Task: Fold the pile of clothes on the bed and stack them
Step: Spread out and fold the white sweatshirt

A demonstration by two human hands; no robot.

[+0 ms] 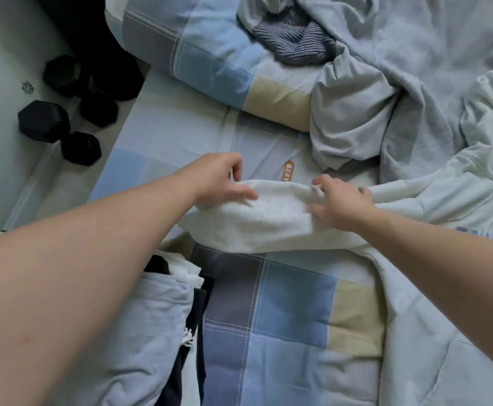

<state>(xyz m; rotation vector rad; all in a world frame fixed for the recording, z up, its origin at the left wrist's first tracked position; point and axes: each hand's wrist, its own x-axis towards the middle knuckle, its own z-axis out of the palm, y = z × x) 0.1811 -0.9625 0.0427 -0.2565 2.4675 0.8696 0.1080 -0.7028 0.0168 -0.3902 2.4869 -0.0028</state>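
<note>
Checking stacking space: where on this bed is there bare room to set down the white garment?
Bare patchwork cover shows between the folded stack and the white garment gripped by the left hand and right hand. A bare sheet strip lies beyond the hands, before the bunched duvet. Grey clothes crowd the right.

Both bare arms reach forward; the left hand [224, 183] pinches the cloth [277, 218] with thumb and curled fingers. The right hand [342, 203] grips it too, knuckles up, fingers curled.
</note>
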